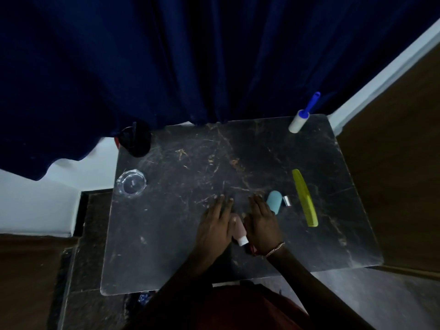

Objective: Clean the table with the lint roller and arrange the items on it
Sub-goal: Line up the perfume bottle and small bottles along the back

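The lint roller (302, 116), white roll with a blue handle, lies at the far right corner of the dark marble table (181, 258). A small pink bottle with a white cap (240, 232) lies between my hands near the table's middle. My left hand (215, 226) rests flat beside it with fingers spread, the thumb touching the bottle. My right hand (262, 222) lies flat on its other side. A pale blue bottle with a silver cap (276, 201) lies just right of my right hand. Further right lies a yellow-green comb (305, 197).
A clear glass ashtray (131, 183) sits at the left edge. A black round object (135, 140) stands at the far left corner. A dark blue curtain (190, 55) hangs behind the table. Wooden panels flank both sides.
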The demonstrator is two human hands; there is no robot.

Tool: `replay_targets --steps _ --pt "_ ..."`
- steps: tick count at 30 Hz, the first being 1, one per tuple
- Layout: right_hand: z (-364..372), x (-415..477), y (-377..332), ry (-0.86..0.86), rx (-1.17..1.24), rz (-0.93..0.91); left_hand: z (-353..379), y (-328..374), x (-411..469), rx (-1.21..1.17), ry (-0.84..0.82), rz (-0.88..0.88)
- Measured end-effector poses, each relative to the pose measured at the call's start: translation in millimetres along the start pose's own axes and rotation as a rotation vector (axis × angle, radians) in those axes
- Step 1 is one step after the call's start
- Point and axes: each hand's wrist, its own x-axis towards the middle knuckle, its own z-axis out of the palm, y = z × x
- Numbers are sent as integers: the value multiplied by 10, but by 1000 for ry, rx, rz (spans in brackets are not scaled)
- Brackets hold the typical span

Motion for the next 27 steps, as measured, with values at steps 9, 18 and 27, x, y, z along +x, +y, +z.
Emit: replay_targets --steps 9,18,27 --pt "-153 -168 580 -10 148 103 247 784 -145 -144 -18 -70" --pt "-25 -241 928 -391 234 415 391 1114 -158 -218 -295 -405" --pt "-49 -276 967 -493 310 410 592 1197 -249 -133 -309 -404"
